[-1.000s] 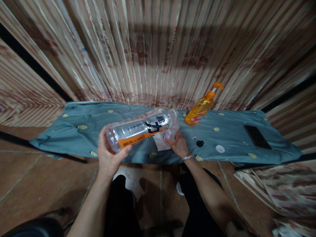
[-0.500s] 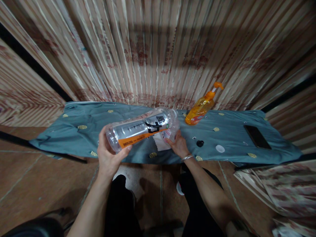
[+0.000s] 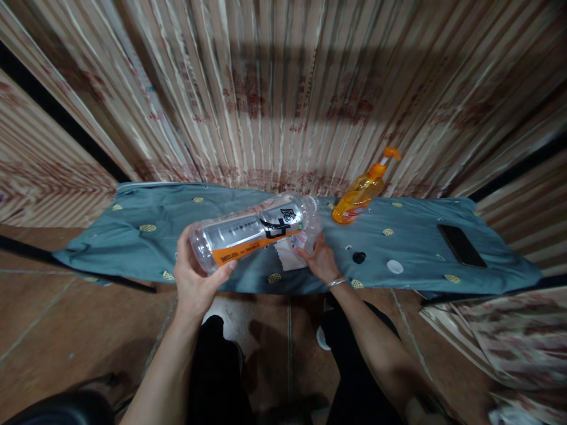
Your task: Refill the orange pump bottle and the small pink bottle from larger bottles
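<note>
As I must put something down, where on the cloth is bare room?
Widest: the left end of the cloth, beside the left hand and clear plastic bottle. Smaller: between orange pump bottle and smartphone, behind the white disc. Crowded: the middle, where right hand, plastic bottle and white sheet bunch.

Behind the surface (image 3: pixel 133 254) hangs a curtain (image 3: pixel 283 88). A bottle (image 3: pixel 248 231) spans from left hand (image 3: pixel 197 277) to right hand (image 3: pixel 321 260). Right of it stands a pump bottle (image 3: pixel 358 196); nearer, left to right, lie a cap (image 3: pixel 359 257), disc (image 3: pixel 395 267) and phone (image 3: pixel 462 245).
</note>
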`<state>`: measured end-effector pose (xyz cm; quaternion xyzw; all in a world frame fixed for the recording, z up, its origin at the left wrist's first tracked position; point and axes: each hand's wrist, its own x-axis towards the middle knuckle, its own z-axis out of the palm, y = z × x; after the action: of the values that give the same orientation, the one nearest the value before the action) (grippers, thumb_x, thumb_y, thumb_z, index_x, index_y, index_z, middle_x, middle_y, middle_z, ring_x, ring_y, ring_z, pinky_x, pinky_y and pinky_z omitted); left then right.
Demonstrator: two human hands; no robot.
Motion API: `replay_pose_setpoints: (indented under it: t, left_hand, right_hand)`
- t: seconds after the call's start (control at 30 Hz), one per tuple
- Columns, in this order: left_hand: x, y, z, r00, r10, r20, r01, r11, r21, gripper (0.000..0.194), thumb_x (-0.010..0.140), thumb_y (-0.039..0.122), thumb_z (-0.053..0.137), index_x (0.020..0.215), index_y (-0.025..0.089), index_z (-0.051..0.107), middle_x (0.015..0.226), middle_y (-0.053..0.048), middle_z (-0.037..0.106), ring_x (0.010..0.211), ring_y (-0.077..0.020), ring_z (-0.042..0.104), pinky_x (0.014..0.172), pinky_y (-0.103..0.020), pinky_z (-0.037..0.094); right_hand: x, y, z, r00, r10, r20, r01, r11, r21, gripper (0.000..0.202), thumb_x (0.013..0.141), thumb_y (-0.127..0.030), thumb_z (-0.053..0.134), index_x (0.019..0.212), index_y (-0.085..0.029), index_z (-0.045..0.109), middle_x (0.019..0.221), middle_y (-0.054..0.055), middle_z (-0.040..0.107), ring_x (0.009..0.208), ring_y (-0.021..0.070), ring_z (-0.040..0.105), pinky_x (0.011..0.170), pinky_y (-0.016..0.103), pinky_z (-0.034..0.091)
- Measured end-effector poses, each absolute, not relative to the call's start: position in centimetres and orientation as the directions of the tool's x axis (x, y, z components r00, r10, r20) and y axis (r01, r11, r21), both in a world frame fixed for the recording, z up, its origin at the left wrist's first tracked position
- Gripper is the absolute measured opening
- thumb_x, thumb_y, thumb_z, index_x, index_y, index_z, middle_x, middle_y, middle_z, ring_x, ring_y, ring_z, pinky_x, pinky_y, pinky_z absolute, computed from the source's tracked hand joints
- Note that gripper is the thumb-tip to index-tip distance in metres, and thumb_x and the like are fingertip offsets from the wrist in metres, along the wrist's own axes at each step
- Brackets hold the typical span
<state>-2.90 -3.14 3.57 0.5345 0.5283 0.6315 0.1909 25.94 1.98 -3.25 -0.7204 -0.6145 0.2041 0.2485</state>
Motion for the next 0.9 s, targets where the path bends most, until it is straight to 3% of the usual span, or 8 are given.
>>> replay_pose_setpoints:
  t: [0.3,0.9]
  left_hand:
    - [-2.83,-3.15,3.84,-0.359,0.798,0.483,0.319,-0.382,0.867,0.093,0.062,0.066,0.104,0.138,0.025,0.068,0.137,-0.015,0.077,0.125,-0.0382,0.079,0.107,-0.052,0.071]
    - [-2.77,-2.90,3.47,-0.382,0.779,0.497,0.314,-0.396,0.863,0.097,0.059,0.069,0.104,0.138,0.022,0.069,0.135,-0.016,0.078,0.120,-0.0366,0.079,0.103,-0.049,0.071]
  right_hand:
    - [25.99,1.99,-3.38,0.154,0.988,0.028,0.778,-0.104,-0.620,0.039,0.097,-0.031,0.079,0.125,-0.023,0.052,0.106,0.009,0.077,0.100,0.0317,0.079,0.086,0.035,0.059]
    - [25.94,2.39,-4.12,0.170,0.985,0.016,0.798,-0.128,-0.589,0.048,0.099,-0.029,0.080,0.138,-0.012,0.059,0.109,0.014,0.082,0.101,0.0313,0.083,0.087,0.035,0.061]
